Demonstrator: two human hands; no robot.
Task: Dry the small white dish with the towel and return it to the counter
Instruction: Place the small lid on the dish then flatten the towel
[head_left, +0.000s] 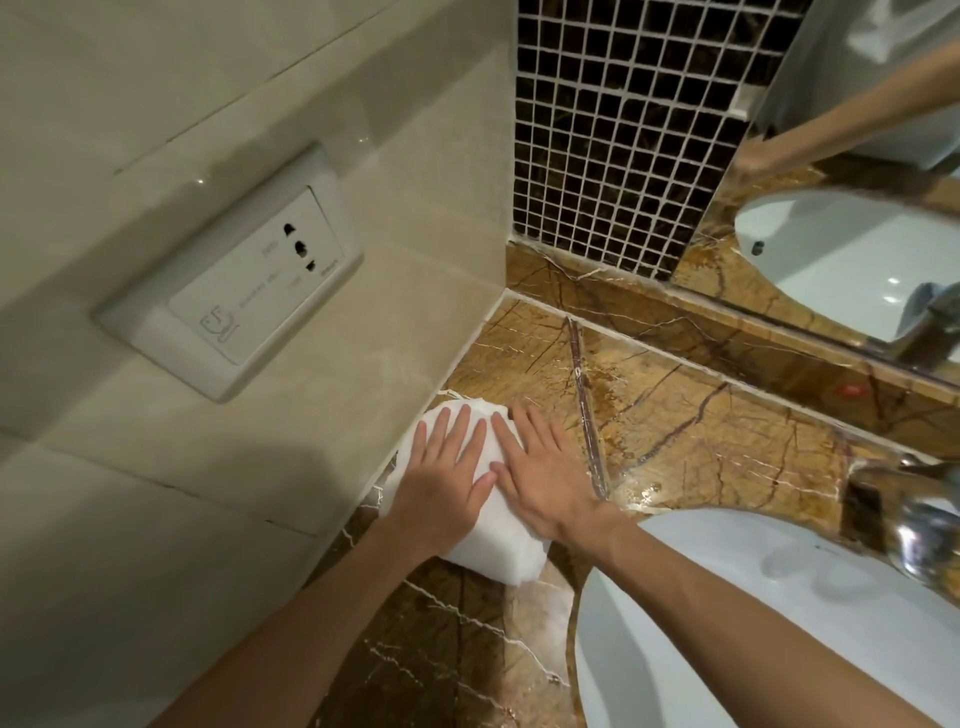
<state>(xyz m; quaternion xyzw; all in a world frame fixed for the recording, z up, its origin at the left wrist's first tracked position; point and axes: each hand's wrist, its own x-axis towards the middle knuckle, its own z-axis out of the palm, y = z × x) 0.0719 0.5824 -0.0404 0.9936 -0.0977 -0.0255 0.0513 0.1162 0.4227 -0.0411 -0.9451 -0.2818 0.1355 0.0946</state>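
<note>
Item: white towel (485, 540), folded into a pad, lying on the brown marble counter (691, 431) in the corner by the tiled wall (291, 415), just left of the sink (727, 623).

Dish: not in view. It may lie under the towel or elsewhere; the picture does not show which.

Progress: cannot be fixed with certainty. With no dish showing, drying is either going on beneath the cloth or already finished. If the dish is under there, uncovering it and leaving it on the counter remains.

Left hand (447, 478): flat, fingers spread, palm down on the towel's left half. Grasps nothing.

Right hand (540, 478): flat, fingers extended, pressing the towel's right half, its outer edge over the counter. Grasps nothing.

Hands lie side by side, thumbs nearly touching.
</note>
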